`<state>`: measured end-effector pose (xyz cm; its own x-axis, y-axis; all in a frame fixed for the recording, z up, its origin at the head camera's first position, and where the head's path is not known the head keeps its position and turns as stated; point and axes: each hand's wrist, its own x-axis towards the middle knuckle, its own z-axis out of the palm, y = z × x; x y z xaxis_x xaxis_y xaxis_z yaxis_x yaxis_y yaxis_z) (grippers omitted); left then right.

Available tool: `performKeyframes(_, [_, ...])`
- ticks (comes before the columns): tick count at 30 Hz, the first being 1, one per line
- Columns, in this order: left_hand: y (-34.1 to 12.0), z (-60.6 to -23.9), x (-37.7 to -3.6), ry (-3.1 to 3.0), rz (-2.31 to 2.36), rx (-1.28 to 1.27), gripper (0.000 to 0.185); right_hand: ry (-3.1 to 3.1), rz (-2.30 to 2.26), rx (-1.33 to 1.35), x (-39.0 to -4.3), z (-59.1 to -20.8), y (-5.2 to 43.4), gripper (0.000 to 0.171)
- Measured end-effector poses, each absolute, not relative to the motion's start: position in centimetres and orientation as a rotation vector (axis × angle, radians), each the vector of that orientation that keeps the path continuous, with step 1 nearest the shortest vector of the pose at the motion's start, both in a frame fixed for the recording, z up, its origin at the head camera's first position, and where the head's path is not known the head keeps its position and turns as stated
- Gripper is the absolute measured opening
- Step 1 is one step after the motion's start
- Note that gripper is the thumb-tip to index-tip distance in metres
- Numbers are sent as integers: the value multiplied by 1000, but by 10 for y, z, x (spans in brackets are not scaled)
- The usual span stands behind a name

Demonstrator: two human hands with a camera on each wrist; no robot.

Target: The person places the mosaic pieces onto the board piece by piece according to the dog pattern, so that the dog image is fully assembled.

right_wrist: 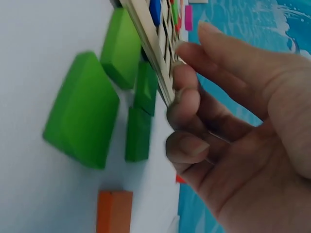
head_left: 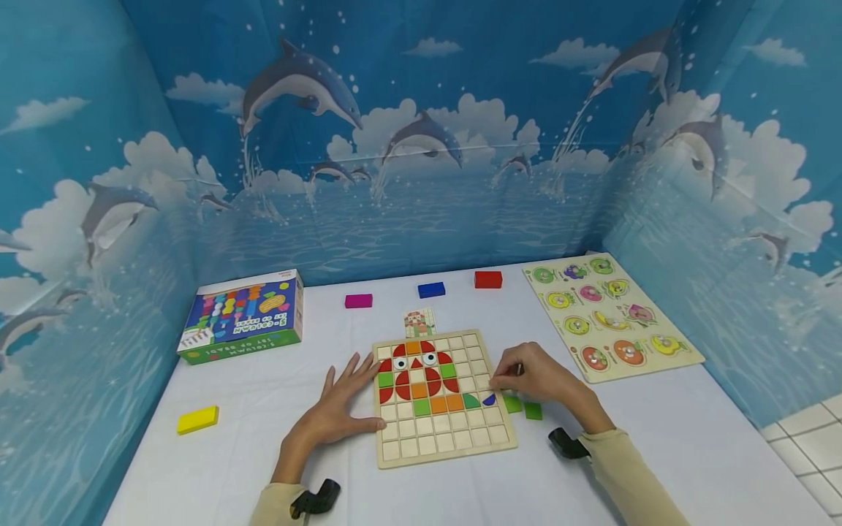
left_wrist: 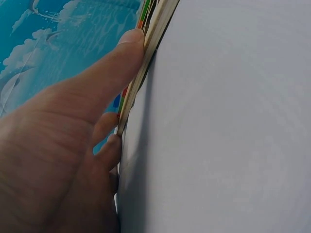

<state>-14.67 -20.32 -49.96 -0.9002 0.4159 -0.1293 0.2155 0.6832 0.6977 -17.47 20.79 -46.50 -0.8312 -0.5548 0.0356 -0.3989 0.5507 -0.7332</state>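
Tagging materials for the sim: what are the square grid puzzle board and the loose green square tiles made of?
Square grid puzzle board: likely pale unfinished wood; matte tan face, and the right wrist view shows a light edge. Loose green square tiles: probably painted wood, possibly plastic; solid green colour, soft sheen, rounded corners.

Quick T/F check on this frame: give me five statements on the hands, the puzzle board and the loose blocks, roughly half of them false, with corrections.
1. The left hand lies flat with spread fingers against the left edge of the wooden grid board. True.
2. The right hand is at the board's right edge, fingers curled. True.
3. The yellow block sits on the board. False: it lies on the white table, far left of the board.
4. Loose green pieces lie on the table just right of the board, by the right hand. True.
5. The red block is next to the colourful box. False: it lies at the table's far side, right of the blue block; the box is far left.
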Motion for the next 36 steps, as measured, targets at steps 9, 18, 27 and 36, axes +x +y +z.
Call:
performKeyframes(9, [-204, -499, -146, 2617, 1034, 499, 109, 2396, -1161, -903, -167, -461, 209, 5])
performKeyframes(18, [-204, -500, -147, 2612, 1025, 500, 109, 2333, -1179, -987, -165, -464, 203, 10])
performKeyframes(27, [-204, -501, -147, 2610, 1022, 507, 109, 2359, -1171, -1004, -167, -465, 210, 10])
performKeyframes(36, [-205, -503, -148, 2611, 1025, 504, 109, 2418, -1115, -916, -166, -458, 222, 5])
